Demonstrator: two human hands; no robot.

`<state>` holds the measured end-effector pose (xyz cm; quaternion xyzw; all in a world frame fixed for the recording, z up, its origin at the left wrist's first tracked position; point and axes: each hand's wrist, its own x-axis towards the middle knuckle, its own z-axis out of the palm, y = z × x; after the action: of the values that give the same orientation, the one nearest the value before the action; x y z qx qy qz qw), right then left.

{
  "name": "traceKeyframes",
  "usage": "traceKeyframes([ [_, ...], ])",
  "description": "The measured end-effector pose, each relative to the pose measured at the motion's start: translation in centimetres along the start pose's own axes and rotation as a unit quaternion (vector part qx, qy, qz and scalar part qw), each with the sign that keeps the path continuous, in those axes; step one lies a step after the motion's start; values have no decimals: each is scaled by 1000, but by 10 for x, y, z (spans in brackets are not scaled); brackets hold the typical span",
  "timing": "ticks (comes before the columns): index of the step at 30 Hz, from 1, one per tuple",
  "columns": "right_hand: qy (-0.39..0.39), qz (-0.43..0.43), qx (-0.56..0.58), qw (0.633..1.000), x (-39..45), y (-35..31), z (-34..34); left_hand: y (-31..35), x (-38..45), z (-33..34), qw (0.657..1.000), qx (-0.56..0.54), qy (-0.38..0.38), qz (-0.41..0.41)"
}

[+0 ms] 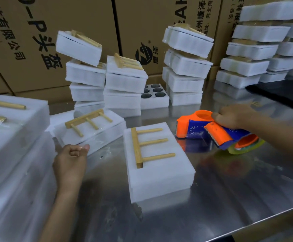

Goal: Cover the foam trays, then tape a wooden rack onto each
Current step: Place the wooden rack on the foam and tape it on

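Note:
A covered white foam tray (pixel 161 173) lies on the steel table in front of me, with a wooden rack (pixel 147 145) resting loose on its lid, pegs pointing right. Left of it another covered tray (pixel 96 137) carries a second rack (pixel 88 121). My left hand (pixel 70 163) hovers at that tray's near corner with its fingers curled shut; a small shiny speck sits at the fingertips. My right hand (pixel 234 116) grips an orange and blue tape dispenser (pixel 229 137) to the right of the centre tray. A second dispenser (pixel 191 126) lies beside it on the table.
Stacks of foam trays with racks (pixel 124 79) stand at the back, more at the far right (pixel 250 49) and near left (pixel 11 137). An open tray with dark round cups (pixel 155 95) sits between stacks. Cardboard boxes (pixel 83 23) form the back wall. The table edge (pixel 264 222) runs lower right.

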<state>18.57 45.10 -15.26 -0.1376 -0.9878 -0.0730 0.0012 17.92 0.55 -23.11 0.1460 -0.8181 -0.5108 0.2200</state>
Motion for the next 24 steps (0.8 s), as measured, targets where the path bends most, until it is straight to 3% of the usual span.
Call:
traceKeyframes([
  [4, 20, -16, -25, 999, 3, -5, 8, -4, -22, 12, 981, 148, -48, 114],
  [8, 37, -18, -41, 998, 6, -8, 13, 0, -41, 22, 919, 345, -53, 182],
  [10, 48, -21, -48, 997, 7, -10, 15, 6, -48, 26, 898, 388, -57, 198],
  [18, 58, -28, -50, 997, 8, -8, 18, 2, -66, 37, 896, 343, -115, 257],
  [21, 69, -27, -49, 996, 7, -7, 19, -1, -67, 40, 901, 321, -169, 238],
  [24, 78, -30, -48, 995, 6, -6, 20, -7, -61, 42, 884, 329, -229, 239],
])
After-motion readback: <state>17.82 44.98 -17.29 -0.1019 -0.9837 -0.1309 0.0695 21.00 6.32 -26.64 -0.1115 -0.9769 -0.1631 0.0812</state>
